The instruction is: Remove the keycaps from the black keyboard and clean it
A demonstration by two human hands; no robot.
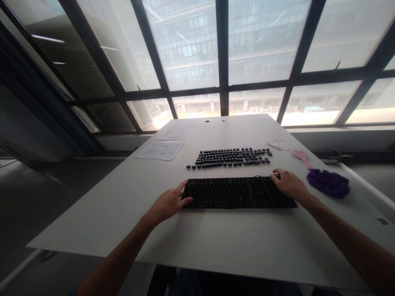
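Note:
A black keyboard base (237, 193) without its keycaps lies flat near the middle of the white table. My left hand (168, 202) holds its left end, with the thumb on the front part and the index finger at the back corner. At the back right of the base, my right hand (288, 183) has its fingers curled together. Something small and pale shows at those fingertips, too unclear to name. Behind the base, loose black keycaps (228, 157) are laid out in keyboard order, with the long spacebar cap in the front row.
Printed paper sheets (160, 151) lie on the left of the white table (123, 205). On the right are a purple fluffy duster (328, 183) with a pink handle (300, 156) and a crumpled clear plastic bag (279, 144). Large windows (191, 49) rise behind the table.

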